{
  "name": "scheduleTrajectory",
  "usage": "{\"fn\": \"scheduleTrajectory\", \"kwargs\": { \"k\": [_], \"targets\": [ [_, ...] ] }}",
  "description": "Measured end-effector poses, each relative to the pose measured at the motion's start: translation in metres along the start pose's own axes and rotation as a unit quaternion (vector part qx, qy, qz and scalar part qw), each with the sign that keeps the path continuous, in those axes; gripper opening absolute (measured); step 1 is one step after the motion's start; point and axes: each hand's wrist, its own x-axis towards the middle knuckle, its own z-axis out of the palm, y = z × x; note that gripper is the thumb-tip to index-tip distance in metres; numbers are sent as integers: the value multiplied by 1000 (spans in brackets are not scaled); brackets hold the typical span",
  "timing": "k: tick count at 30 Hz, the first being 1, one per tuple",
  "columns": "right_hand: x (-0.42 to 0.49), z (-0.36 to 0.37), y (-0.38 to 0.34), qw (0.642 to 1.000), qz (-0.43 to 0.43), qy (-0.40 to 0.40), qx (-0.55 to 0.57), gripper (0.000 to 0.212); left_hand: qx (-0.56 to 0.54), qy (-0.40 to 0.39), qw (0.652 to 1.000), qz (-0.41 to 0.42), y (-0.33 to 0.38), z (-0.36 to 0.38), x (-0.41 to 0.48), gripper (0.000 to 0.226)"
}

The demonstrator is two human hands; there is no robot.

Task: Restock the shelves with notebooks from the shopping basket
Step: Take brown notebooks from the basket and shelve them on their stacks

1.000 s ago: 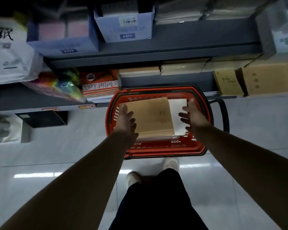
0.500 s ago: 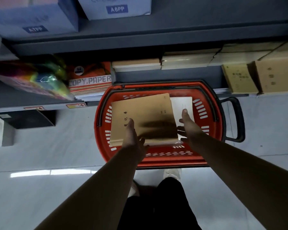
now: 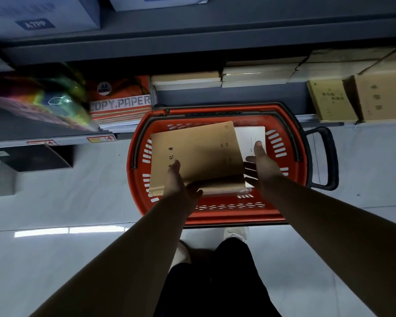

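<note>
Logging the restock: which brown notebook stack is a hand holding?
The notebook stack in the red basket, left hand pinching its near edge; the shelf stacks lie untouched.

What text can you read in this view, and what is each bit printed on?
"A7PP": label on the blue box.
"A4": round badge on the orange paper pack.
"COPY.PAPER": that pack's front, first letter partly hidden.
"记本": notebook cover, further characters covered by the left hand.
Too blurred or cut off: second box label, brown cartons, shelf stickers, white sheet in the basket.
</note>
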Motion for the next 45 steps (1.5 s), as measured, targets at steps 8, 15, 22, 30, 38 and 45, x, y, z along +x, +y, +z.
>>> {"fn": "scheduleTrajectory", "kwargs": {
  "k": [8,15,22,30,38,45],
  "targets": [
    [-2,21,-6,998,-36,5,-54,9,11,13,998,56,-3,10,-8,14],
    [-25,21,9,988,13,-143,-63,6,55,-54,994,72,1,21,-31,37],
    [-41,3,11,985,7,-171,-28,14,68,-72,990,95,6,21,-65,41],
    [-78,-38,-38,995,-50,2,83,36,116,-92,983,105,18,10,-124,42],
    [-165,-65,-62,995,-93,-27,28,24,199,-83,964,155,40,22,-211,33],
    [-230,-72,-80,987,-151,-34,34,13,231,-109,951,174,61,34,-277,33]
  ]
}}
